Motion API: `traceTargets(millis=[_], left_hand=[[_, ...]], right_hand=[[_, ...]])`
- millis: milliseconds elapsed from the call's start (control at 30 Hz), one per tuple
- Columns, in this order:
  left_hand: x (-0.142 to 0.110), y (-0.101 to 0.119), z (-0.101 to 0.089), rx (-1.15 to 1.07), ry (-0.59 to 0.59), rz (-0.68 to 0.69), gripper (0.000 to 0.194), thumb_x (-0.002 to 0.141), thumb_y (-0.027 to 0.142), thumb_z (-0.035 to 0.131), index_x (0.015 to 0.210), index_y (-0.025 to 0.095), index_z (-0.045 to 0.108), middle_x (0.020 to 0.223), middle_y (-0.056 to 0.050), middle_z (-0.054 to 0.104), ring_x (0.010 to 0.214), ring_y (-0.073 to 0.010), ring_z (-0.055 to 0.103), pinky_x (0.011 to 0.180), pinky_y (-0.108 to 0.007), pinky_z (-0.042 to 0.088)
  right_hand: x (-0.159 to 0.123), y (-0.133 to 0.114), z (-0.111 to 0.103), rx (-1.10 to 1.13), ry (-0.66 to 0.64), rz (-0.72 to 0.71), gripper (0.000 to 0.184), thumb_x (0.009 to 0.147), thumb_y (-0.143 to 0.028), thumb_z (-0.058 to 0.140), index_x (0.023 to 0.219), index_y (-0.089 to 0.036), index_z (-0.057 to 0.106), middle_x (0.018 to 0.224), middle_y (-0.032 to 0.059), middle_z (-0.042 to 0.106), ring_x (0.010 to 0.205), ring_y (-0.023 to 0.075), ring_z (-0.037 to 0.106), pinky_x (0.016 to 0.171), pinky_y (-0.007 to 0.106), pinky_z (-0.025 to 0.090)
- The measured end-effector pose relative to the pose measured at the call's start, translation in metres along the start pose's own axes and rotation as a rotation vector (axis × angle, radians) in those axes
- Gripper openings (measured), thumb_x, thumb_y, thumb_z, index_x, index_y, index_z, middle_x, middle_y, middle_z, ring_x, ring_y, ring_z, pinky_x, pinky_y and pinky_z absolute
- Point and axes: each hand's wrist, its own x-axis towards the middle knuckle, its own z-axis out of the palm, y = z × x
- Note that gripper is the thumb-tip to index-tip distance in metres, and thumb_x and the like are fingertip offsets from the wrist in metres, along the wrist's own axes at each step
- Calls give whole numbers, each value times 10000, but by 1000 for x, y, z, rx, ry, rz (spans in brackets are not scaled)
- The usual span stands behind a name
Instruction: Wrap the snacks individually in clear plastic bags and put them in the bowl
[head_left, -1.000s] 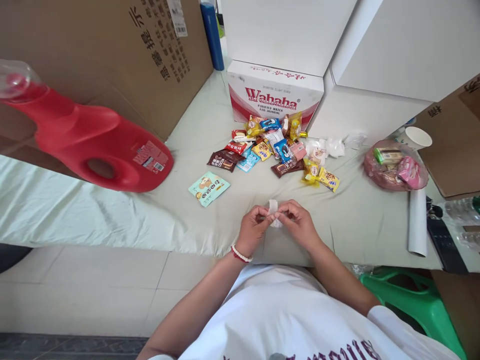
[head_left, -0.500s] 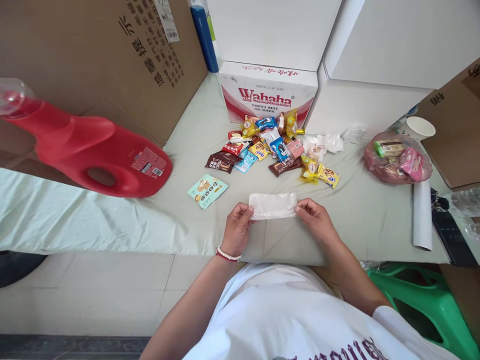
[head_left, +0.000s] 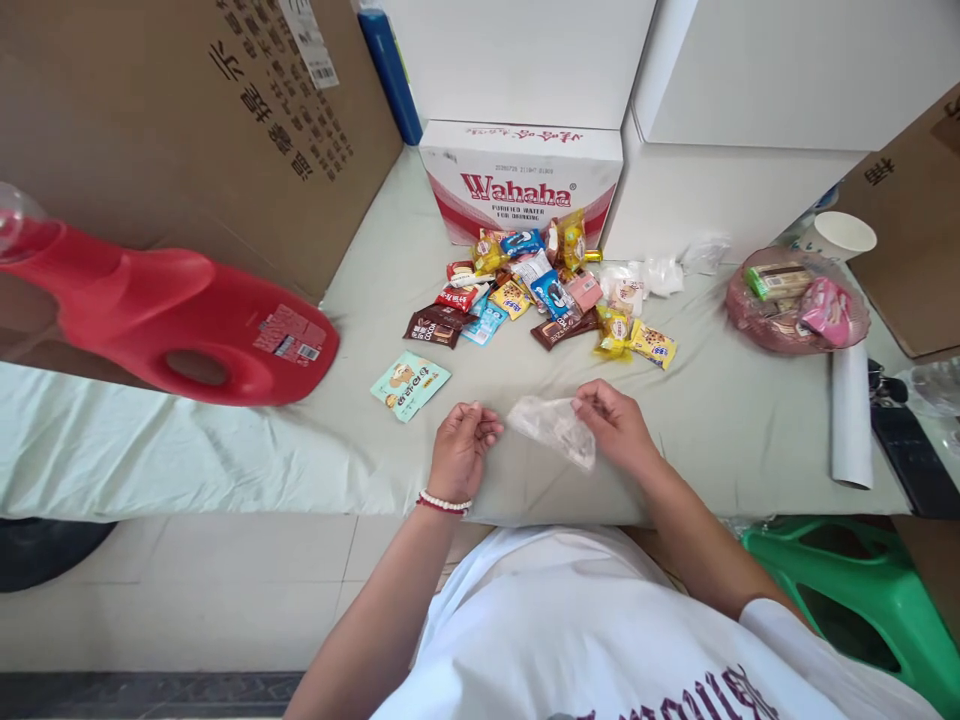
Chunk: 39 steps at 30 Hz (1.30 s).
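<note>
My right hand (head_left: pixel 616 428) pinches a small clear plastic bag (head_left: pixel 555 427), which hangs limp just above the pale green cloth (head_left: pixel 712 420). A short gap to the left of the bag, my left hand (head_left: pixel 458 452) has its fingers loosely curled and holds nothing. A mint green snack packet (head_left: pixel 409 384) lies on the cloth just beyond my left hand. Further back, a heap of several wrapped snacks (head_left: pixel 536 293) sits in front of a red and white Wahaha carton (head_left: pixel 521 180).
A big red detergent jug (head_left: pixel 172 320) lies on its side at the left, before a brown cardboard box (head_left: pixel 187 120). At the right are a pink bag of snacks (head_left: pixel 795 305), a paper cup (head_left: pixel 844 235), a white paper roll (head_left: pixel 851 415) and a green plastic stool (head_left: pixel 847 600).
The folded bag was pulled out flat between both hands. Then my left hand let go, and the bag now hangs crumpled from my right hand alone.
</note>
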Motion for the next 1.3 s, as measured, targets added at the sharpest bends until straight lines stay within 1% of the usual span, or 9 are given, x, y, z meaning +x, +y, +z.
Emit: traceTargets(millis=[133,233,433,667,767,833,933,1133,1300], left_hand=[[-6,-9,11,85,-27,-35,597,679,642,827,995,221,545,1102,-61,660,981,-199,680,662,-272,563],[-11,-20,30,122,-96,-44,742,575,452,954,1169,228,571,1167,-76,645,1079,-204,641,806,-290,555],[-7,-18,48,88,-344,-252,502,548,398,955,868,159,649,772,2,639,691,-113,575,643,-235,449],[-4,10,21,832,-491,169,183,721,309,796,664,207,656,553,39,538,521,-117,422,521,-242,296],[-1,23,11,1031,-325,396,57,707,187,737,728,223,698,720,-12,611,641,-170,517,637,-282,395],[-1,29,14,1015,-210,531,175,736,209,725,911,223,730,952,-67,663,839,-224,602,791,-330,459],[-1,30,34,873,-327,647,513,763,328,779,1252,225,662,1294,-128,640,1211,-295,576,1038,-400,421],[11,15,54,713,-698,239,332,833,513,714,797,183,722,710,-27,657,671,-172,576,651,-276,435],[9,8,35,540,-573,98,438,791,601,732,713,175,671,587,33,511,559,-102,400,550,-231,304]], right_hand=[[-8,2,5,262,72,191,320,900,-533,651,858,-225,574,736,-14,591,671,150,527,635,278,426],[-15,-2,8,501,69,265,354,848,-549,717,854,-232,560,685,-33,544,629,135,483,600,261,402],[-22,-7,-16,801,202,390,417,722,-509,835,882,-268,534,756,-35,530,648,133,500,575,252,463],[-16,0,-52,487,113,459,427,739,-569,810,843,-236,562,656,-54,550,442,73,367,361,204,256],[-8,-7,-60,348,-31,399,387,782,-561,780,862,-228,600,561,-81,492,412,68,342,362,203,243],[-2,-16,-63,315,-141,381,372,795,-548,777,868,-219,620,534,-83,482,415,68,361,374,199,252],[6,-31,-65,325,-309,381,369,790,-541,786,866,-204,655,532,-79,488,410,59,350,375,196,235],[25,-43,-95,256,-413,307,329,760,-486,827,869,-191,727,556,-65,481,444,55,333,414,201,232],[50,-19,-128,-20,-183,144,299,754,-459,815,894,-202,756,685,-9,582,597,117,475,541,244,378]])
